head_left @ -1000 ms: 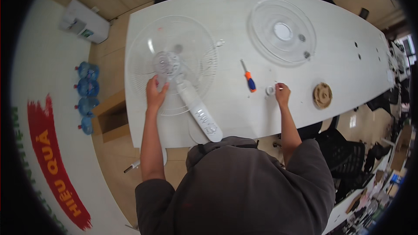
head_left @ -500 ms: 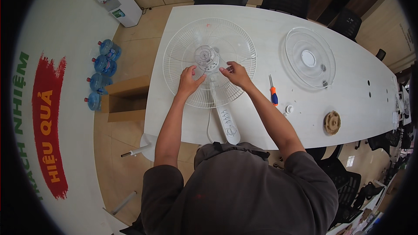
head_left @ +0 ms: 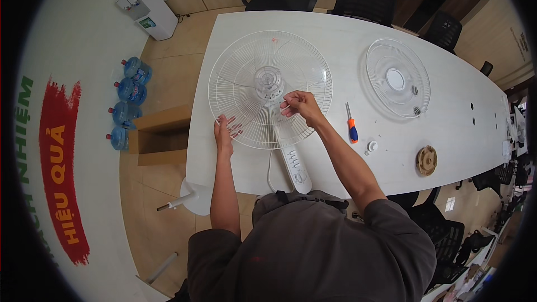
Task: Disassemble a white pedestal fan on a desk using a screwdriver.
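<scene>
A white fan lies flat on the white table (head_left: 335, 39), its rear wire grille (head_left: 246, 67) and clear blades facing up around the motor hub (head_left: 268, 81). My left hand (head_left: 224, 130) rests spread on the grille's near left rim. My right hand (head_left: 299, 106) hovers just right of the hub with fingers pinched together; whether it holds a small part I cannot tell. The fan's neck with its control panel (head_left: 296, 169) points toward me.
A second fan grille (head_left: 397, 78) lies to the right. A screwdriver with orange and blue handle (head_left: 351, 126), a small white cap (head_left: 371, 146) and a round brown nut (head_left: 427, 160) lie nearby. Office chairs ring the table. Water bottles (head_left: 126, 103) stand on the floor at left.
My right hand came from the small parts at the right over to the fan hub. My left hand slid from the hub down to the grille's near rim. The view shifted.
</scene>
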A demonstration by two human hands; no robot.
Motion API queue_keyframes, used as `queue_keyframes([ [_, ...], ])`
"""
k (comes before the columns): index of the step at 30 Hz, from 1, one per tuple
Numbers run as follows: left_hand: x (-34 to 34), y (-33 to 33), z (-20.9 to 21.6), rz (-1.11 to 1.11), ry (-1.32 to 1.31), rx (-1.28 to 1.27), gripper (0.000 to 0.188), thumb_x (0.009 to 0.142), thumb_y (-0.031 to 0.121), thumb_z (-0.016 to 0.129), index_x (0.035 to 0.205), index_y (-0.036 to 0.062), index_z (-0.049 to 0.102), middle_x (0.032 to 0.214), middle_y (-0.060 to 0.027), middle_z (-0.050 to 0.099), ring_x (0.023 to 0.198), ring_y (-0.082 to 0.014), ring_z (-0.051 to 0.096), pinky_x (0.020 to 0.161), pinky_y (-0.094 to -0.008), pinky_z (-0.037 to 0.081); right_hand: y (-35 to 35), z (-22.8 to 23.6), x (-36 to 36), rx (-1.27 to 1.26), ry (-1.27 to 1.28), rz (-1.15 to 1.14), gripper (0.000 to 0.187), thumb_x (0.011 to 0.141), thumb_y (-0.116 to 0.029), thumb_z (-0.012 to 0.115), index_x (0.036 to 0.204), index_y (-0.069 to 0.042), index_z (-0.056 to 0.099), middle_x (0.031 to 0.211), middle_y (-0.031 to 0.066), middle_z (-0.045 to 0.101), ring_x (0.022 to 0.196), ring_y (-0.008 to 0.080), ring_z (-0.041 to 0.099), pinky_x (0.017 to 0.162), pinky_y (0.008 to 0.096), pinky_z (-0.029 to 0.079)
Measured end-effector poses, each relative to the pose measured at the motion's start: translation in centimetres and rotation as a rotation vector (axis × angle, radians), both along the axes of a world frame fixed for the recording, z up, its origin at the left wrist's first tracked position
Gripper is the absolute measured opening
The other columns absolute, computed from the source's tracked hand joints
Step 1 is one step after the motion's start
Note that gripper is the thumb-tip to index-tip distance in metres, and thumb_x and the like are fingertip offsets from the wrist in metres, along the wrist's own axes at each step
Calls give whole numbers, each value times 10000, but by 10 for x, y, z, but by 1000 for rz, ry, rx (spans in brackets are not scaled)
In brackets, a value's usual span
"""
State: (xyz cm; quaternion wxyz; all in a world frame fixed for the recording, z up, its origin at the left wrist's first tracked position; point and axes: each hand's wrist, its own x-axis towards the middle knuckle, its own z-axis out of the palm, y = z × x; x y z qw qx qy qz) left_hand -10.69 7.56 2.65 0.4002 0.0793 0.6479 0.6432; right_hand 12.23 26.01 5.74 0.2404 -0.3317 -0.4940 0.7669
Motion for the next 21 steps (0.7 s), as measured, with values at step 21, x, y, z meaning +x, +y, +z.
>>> queue_keyframes([
  [21, 0, 2, -23, 215, 6, 43, 542, 1020, 442, 417, 1235, -47, 508, 1082, -198, 652, 793, -286, 687, 660, -410, 615, 108, 96, 123, 188, 180, -315, 204, 968, -100, 525, 1107, 36, 589, 964, 170, 682, 775, 245, 700, 675, 318, 570],
])
